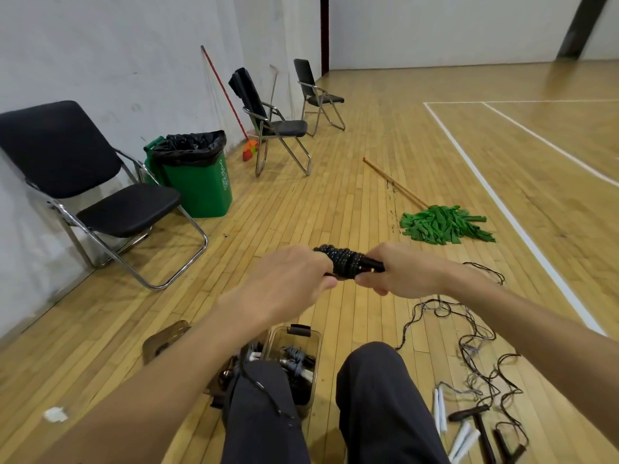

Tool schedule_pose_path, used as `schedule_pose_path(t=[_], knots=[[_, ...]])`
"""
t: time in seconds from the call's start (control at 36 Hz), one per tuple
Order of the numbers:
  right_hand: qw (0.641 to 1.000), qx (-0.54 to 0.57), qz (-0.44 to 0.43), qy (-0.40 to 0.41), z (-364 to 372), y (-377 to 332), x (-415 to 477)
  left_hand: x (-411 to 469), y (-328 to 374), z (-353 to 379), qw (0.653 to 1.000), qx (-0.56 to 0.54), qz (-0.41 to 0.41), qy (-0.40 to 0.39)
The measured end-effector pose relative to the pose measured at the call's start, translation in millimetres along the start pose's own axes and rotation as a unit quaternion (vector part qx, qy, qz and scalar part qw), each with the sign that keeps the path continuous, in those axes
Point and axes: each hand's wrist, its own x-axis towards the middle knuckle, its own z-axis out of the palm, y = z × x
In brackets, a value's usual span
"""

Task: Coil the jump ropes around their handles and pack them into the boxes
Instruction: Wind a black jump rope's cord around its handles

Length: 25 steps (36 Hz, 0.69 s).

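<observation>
A black jump rope [345, 262], coiled round its black handles, is held level in front of me between both hands. My left hand [288, 283] grips its left end; my right hand [402, 274] grips the right end of the handles. Below, between my knees, a clear plastic box [313, 346] holds several coiled ropes with white and black handles. Its lid [164, 339] lies on the floor to the left. Loose ropes [475, 349] sprawl tangled on the floor at the right, with white handles [440, 410] and dark handles [475, 420] near my right knee.
A green mop [445, 224] lies on the wooden floor ahead. Three black folding chairs [100, 182] and a green bin [201, 175] line the white wall at the left. A scrap of white paper [55, 414] lies at the lower left.
</observation>
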Motion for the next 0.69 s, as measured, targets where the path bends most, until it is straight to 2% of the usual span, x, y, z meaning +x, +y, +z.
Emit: schedule_pose_path(t=[0.14, 0.25, 0.42, 0.69], knots=[[0.997, -0.013, 0.008, -0.075, 2.0, -5.4, -1.7, 6.2, -1.4, -22.0, 0.995, 0.04, 0.076, -0.041], [0.993, 0.01, 0.015, -0.119, 3.7, -7.9, -8.8, 7.4, -3.1, -26.3, 0.991, 0.023, 0.112, -0.067], [0.983, 0.015, -0.008, -0.184, 6.8, -14.1, -20.5, 14.2, -2.6, -32.0, 0.985, -0.047, 0.127, -0.104], [0.977, -0.021, -0.053, -0.204, -1.4, -24.9, -41.4, 24.1, -2.7, -33.3, 0.967, -0.182, 0.122, -0.127]])
